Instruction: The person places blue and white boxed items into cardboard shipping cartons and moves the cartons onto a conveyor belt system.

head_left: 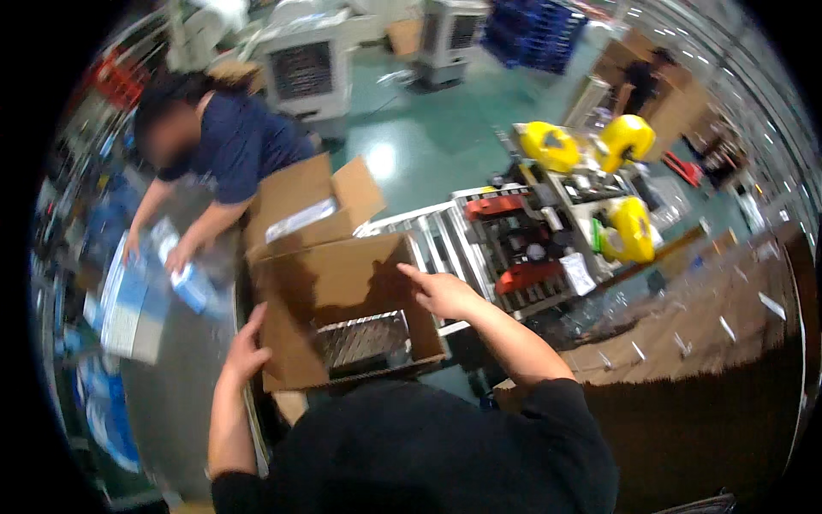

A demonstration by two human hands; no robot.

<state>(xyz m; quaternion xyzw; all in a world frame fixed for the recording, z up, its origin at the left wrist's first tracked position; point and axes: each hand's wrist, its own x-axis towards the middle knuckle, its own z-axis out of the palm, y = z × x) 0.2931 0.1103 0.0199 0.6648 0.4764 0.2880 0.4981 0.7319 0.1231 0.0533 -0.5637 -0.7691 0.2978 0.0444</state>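
An open brown cardboard box stands in front of me with its flaps up. Inside it, near the front wall, lies a ribbed, metallic-looking item; its kind is hard to make out. My left hand is at the box's left side, its fingers stretched and the thumb apart. At the right wall's upper edge is my right hand, index finger extended over the rim and the other fingers partly hidden. Neither hand shows a wrapped grip on the cardboard.
A metal roller conveyor adjoins the box, with a red and black fixture on it. Several yellow machine parts stand farther right. On the left, a co-worker handles a blue and white package over a grey worktop.
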